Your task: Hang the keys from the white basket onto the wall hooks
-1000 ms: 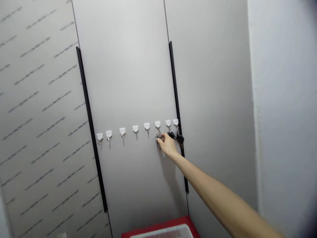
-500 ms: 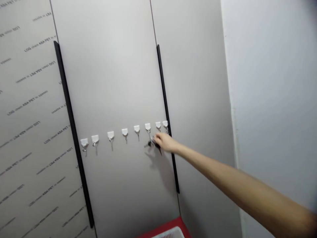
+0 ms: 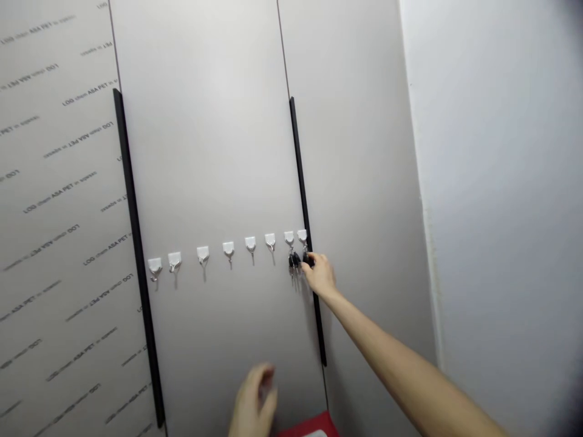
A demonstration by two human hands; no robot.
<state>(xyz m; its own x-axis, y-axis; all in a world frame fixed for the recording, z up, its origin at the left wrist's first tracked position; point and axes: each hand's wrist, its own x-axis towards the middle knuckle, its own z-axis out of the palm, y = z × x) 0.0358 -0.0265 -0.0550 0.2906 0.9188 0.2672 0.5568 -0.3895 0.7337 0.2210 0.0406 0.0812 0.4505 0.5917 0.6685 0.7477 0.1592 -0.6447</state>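
A row of several white adhesive hooks (image 3: pixel 228 247) runs across a grey cupboard door (image 3: pixel 204 152). My right hand (image 3: pixel 321 274) reaches to the two rightmost hooks, and its fingers pinch a bunch of dark keys (image 3: pixel 308 260) hanging under the last hook. Another dark key bunch (image 3: pixel 294 262) hangs from the hook just left of it. My left hand (image 3: pixel 255 400) is raised at the bottom of the view, blurred, fingers loosely curled, with nothing visible in it.
Two long black vertical handles (image 3: pixel 136 255) (image 3: pixel 307 230) edge the door. The cupboard panel at left (image 3: pixel 54 212) carries a printed protective film. A white wall (image 3: pixel 492 182) closes in on the right. A red basket rim (image 3: pixel 310 428) shows at the bottom.
My right hand moved from the hook third from the right to the rightmost hooks. Keys now hang on the second hook from the right. My left hand came into view at the bottom.
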